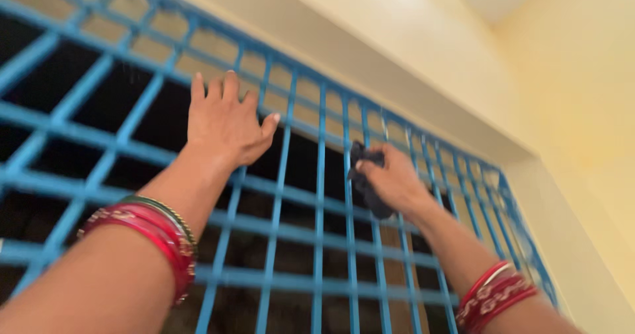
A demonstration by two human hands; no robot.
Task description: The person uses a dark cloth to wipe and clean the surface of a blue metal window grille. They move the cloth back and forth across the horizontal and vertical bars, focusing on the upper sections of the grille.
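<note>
A person's right hand (395,180) presses a bunched dark cloth (366,178) against the blue window grille (319,175) mid-span; the left hand (225,122), fingers spread, braces on bars. Wiping looks partway done.

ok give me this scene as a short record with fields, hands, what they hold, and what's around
left hand: left hand flat and open against the blue window grille, fingers spread
right hand: right hand closed on a dark cloth, pressed to the grille bars
wrists: red bangles on the left wrist, more red bangles on the right
behind grille: dark, nothing clear
surroundings: cream wall above and to the right of the window recess
image: somewhat motion-blurred
</note>
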